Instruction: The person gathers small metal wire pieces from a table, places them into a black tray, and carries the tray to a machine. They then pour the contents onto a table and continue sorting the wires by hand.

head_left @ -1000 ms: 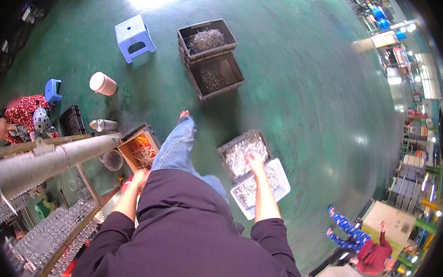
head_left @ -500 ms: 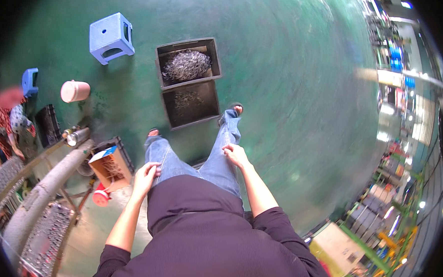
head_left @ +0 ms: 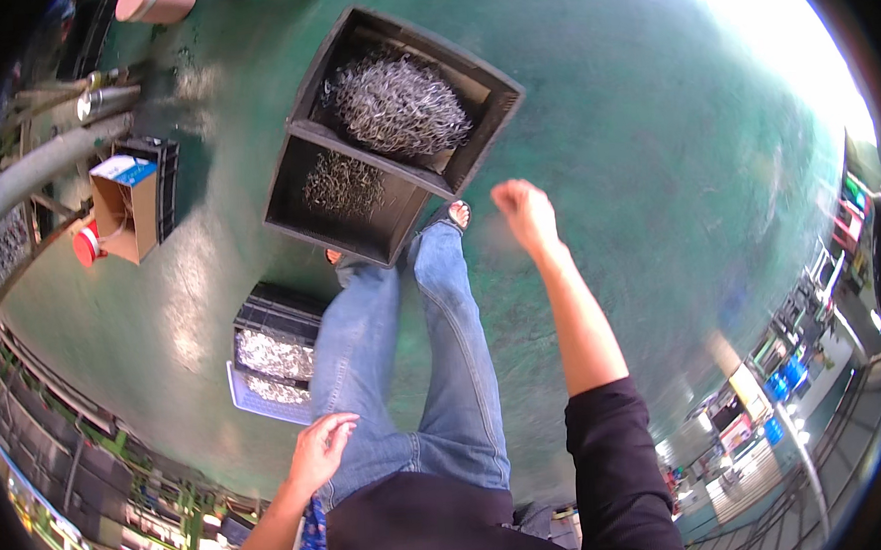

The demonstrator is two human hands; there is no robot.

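Note:
My right hand (head_left: 527, 214) is raised on an outstretched arm, over the floor just right of the dark bins. Its fingers are curled in, slightly blurred, and nothing shows in them. My left hand (head_left: 322, 452) is by my left thigh, fingers loosely bent and apart, with nothing held. Ahead of my feet a dark bin (head_left: 292, 195) contains a small scatter of thin metal pieces (head_left: 344, 185). Adjoining its far side, another dark bin (head_left: 439, 50) carries a large heap of shiny, thin metal pieces (head_left: 402, 105). Neither hand touches the bins.
Beside my left leg stand a black crate (head_left: 278, 303) with silvery pieces and a bluish basket (head_left: 253, 407). Farther left are a cardboard box (head_left: 131, 217), a red round container (head_left: 86, 244) and a thick grey pipe (head_left: 46, 166). A pink bucket (head_left: 157, 5) is at the far left.
My right hand has left my thigh and reached forward and right. The view has turned and come closer to the bins. The crate and basket beside my left leg now show.

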